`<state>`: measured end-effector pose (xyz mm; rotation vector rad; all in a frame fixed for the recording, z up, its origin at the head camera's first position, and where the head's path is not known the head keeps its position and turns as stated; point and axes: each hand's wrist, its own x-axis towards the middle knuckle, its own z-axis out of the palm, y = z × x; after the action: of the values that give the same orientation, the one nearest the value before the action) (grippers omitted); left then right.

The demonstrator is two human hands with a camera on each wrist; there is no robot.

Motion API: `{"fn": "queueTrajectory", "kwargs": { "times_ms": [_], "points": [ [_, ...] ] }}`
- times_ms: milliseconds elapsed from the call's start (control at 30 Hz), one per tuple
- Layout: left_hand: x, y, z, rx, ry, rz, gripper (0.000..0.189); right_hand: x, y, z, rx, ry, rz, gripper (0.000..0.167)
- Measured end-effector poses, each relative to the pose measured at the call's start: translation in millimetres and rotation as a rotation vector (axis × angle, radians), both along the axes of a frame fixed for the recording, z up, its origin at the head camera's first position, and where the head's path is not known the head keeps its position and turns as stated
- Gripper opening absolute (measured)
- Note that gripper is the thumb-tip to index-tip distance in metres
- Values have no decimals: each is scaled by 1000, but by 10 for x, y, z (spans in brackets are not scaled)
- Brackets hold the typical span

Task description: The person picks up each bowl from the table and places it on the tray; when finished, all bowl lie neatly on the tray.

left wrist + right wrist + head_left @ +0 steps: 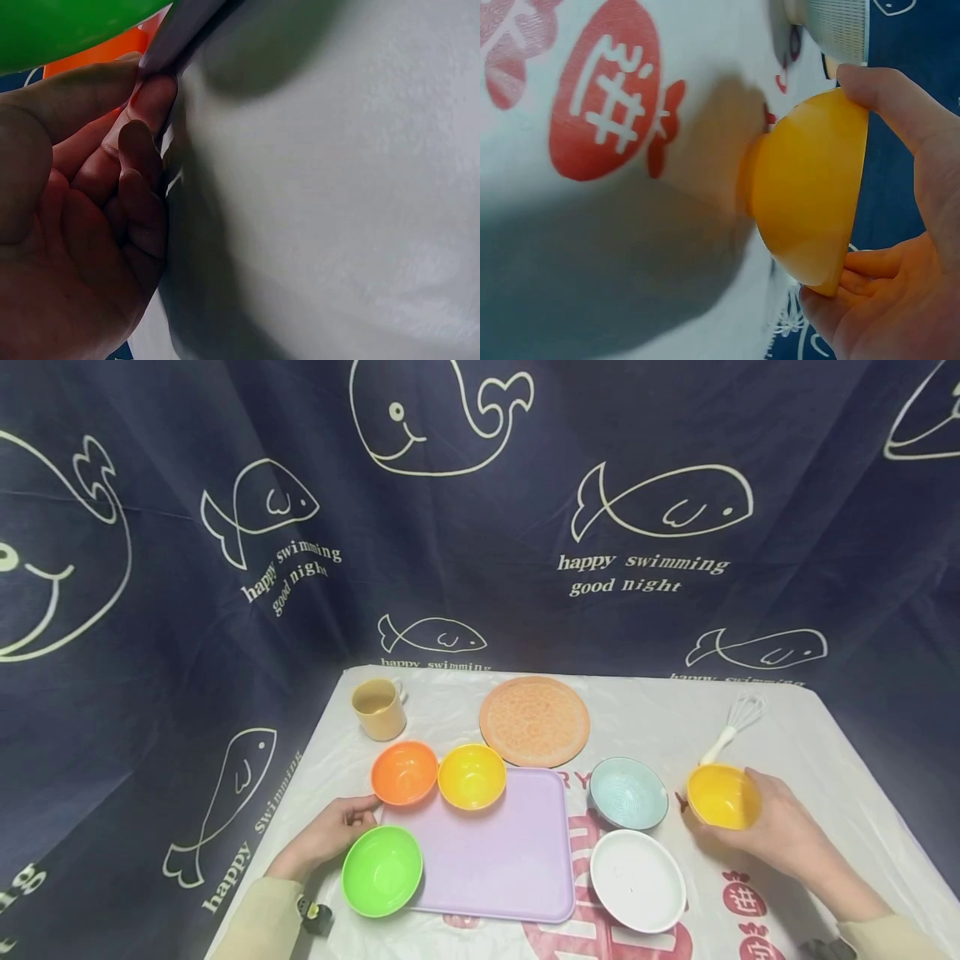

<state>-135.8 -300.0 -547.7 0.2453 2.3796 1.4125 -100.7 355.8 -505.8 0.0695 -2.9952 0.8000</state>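
Note:
My left hand [341, 827] pinches the left edge of a lilac tray [498, 868] between thumb and forefinger; the left wrist view shows the tray edge [176, 37] between them. On the tray's left side are a green bowl [382, 871], an orange bowl [405, 774] and a yellow bowl [472, 777]. At the right, my right hand [783, 818] grips a second yellow bowl [723, 796] by its rim. In the right wrist view this yellow bowl [810, 187] has its foot close to the tablecloth; whether it touches, I cannot tell.
Between tray and right hand stand a pale blue bowl [628, 793] and a white bowl [637, 881]. A whisk [731, 731] lies behind the held bowl. Toward the back are a tan mug [380, 710] and a round orange-brown mat [535, 721]. A dark curtain [525, 552] hangs behind the table.

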Motion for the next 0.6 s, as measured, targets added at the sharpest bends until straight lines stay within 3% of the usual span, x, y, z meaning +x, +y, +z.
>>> {"fn": "queueTrajectory", "kwargs": {
  "times_ms": [267, 433, 600],
  "points": [
    [4, -8, 19, -10, 9, -2, 55, -86, -244, 336, -36, 137, 52, 111],
    [-19, -18, -6, -4, 17, -13, 54, -70, -703, 627, -29, 121, 87, 122],
    [-6, -49, -23, -4, 10, -7, 53, 2, -1300, 781, -51, 122, 208, 122]
  ]
}}
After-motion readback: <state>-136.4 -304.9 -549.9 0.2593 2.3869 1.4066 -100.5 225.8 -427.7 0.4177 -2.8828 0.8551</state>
